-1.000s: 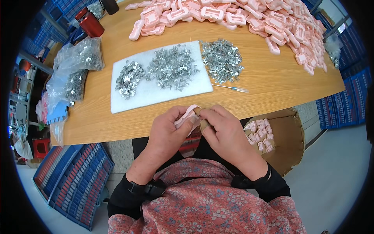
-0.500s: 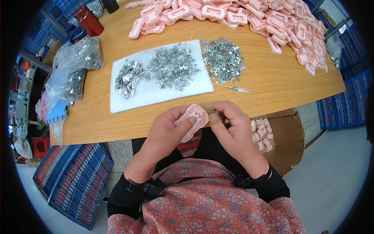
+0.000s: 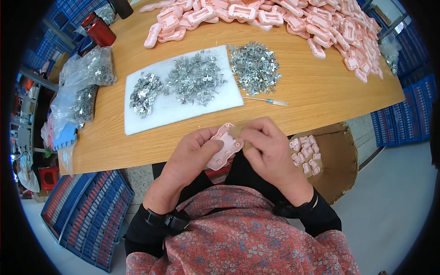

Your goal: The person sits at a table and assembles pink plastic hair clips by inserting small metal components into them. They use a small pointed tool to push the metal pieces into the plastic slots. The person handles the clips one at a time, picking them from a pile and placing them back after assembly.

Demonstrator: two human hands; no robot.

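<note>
A pale pink plastic shell point(image 3: 223, 153), its hollow inside with small round posts facing up, rests in my left hand point(image 3: 184, 156). The left thumb presses on it and the fingers pass underneath. My right hand point(image 3: 270, 149) is closed at the shell's upper right edge, with tan coverings on its fingertips. Whatever those fingertips may pinch is hidden. Beyond the hands, small metal clips point(image 3: 195, 78) lie in two heaps on a white foam sheet point(image 3: 183, 112). Another heap of metal pieces point(image 3: 255, 68) sits directly on the wooden table to the sheet's right.
A thin tool with a clear blue handle point(image 3: 277, 102) lies by the sheet. Many pink shells point(image 3: 316, 23) are piled at the back right. A cardboard box point(image 3: 341, 160) with shells stands below the table edge. Plastic bags point(image 3: 75, 87) and a red bottle point(image 3: 100, 31) are at left.
My right hand has moved left, bringing its covered fingertips over the shell's upper edge. The left thumb has shifted slightly left on the shell. The whole view has shifted a little.
</note>
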